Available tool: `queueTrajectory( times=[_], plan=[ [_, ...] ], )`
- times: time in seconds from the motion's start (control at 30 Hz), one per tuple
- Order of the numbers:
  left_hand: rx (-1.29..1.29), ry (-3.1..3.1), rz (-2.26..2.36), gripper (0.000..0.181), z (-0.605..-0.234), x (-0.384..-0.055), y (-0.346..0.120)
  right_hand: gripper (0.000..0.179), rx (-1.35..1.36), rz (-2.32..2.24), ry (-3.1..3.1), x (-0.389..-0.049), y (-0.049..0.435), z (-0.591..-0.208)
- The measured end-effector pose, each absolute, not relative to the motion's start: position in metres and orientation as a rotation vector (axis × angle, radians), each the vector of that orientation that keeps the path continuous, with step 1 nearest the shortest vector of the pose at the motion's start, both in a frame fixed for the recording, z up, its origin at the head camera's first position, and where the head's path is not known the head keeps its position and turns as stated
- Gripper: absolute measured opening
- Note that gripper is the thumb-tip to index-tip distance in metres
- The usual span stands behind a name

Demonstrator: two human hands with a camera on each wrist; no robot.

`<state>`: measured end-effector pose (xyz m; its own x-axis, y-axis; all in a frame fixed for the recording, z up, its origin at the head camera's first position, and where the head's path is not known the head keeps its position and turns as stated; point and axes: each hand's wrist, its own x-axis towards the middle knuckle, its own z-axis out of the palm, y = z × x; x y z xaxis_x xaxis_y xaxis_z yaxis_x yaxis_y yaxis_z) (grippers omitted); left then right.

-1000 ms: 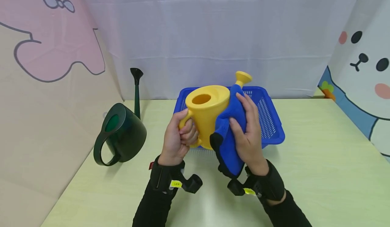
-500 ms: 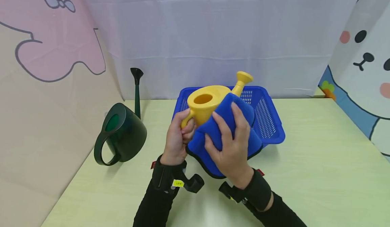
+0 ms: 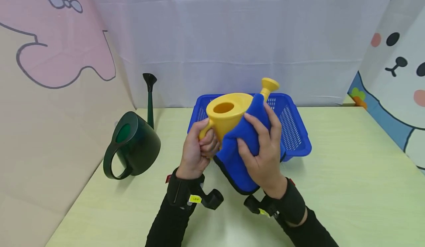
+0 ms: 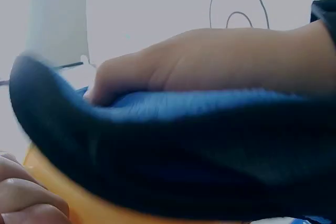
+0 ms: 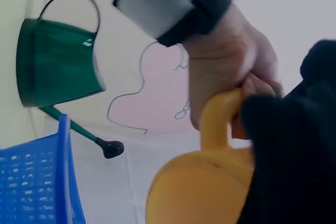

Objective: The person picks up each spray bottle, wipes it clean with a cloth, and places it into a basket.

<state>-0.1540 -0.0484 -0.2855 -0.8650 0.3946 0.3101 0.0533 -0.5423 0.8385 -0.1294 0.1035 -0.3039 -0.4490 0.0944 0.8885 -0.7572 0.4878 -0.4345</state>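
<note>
In the head view my left hand (image 3: pixel 196 153) grips the handle of a yellow watering can (image 3: pixel 223 122), held up off the table. My right hand (image 3: pixel 267 162) holds a blue cloth with black edging (image 3: pixel 244 138) against the can's right side, its fingers bent over the fabric. The cloth covers much of the can's body and the lower spout; the yellow sprinkler head sticks out above it. In the left wrist view the dark side of the cloth (image 4: pixel 168 166) hides most of the can. From the right wrist, the left hand (image 5: pixel 231 61) shows around the handle.
A dark green watering can (image 3: pixel 144 149) with a long spout stands on the table (image 3: pixel 352 180) at the left. Behind the yellow can sits a blue perforated basket (image 3: pixel 293 132). A white sheet (image 3: pixel 232 37) hangs along the table's back edge, with cartoon-printed sheets at both sides.
My right hand wiped the cloth from the spout down across the can's front, then moved back up and right towards the spout. The left hand and can shifted slightly right.
</note>
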Motion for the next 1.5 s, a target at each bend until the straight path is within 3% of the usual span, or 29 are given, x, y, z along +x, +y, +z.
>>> queueTrajectory(
  times=[0.37,0.63,1.1,1.5],
  plan=[
    [0.792,1.329,2.469,0.045,-0.286,-0.152,-0.048,0.053,0.519,1.438,-1.731,-0.133,0.120,-0.297],
    [0.656,1.425,2.492,0.046,-0.285,-0.150,-0.044,0.068,0.453,1.150,-1.701,-0.131,0.105,-0.305],
    [0.514,1.467,2.457,0.044,-0.285,-0.149,-0.044,0.057,0.495,0.669,-1.641,-0.128,0.081,-0.317],
    [0.653,1.463,2.472,0.046,-0.287,-0.151,-0.041,0.061,0.412,1.180,-1.691,-0.127,0.096,-0.306]
  ],
)
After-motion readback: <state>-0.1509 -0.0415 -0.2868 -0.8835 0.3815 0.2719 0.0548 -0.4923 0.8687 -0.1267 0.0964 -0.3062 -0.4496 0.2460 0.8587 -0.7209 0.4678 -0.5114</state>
